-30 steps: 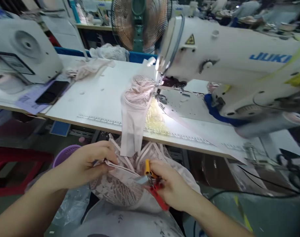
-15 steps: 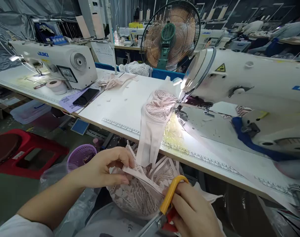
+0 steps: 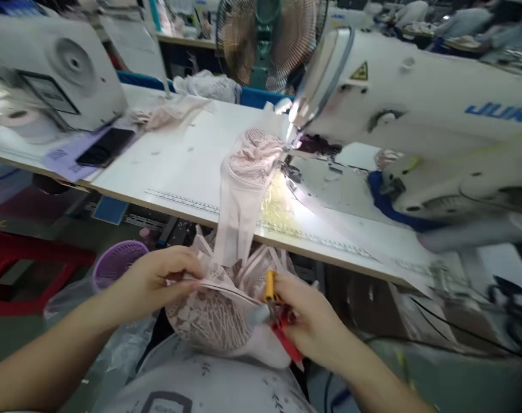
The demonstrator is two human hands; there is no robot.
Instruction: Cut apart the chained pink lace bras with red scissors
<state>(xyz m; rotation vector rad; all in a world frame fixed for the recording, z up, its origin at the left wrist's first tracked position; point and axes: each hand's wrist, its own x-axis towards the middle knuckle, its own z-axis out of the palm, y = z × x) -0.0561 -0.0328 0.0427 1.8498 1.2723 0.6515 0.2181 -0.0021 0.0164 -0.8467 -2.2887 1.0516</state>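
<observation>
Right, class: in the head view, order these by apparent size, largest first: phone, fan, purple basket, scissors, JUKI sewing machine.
JUKI sewing machine
Fan, cut off above
Purple basket, partly hidden
Phone and scissors: too alike to rank; scissors are nearer the camera

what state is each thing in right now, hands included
left hand: pinching the lace garment's edge
right hand: gripping the scissors
lace garment: in the lap, edge raised
scissors: held; blades blurred, opening unclear
pink piece: at the sewing machine, hanging over the table edge
machine light: lit
phone: lying flat, screen dark
fan: spinning or not, unclear
</observation>
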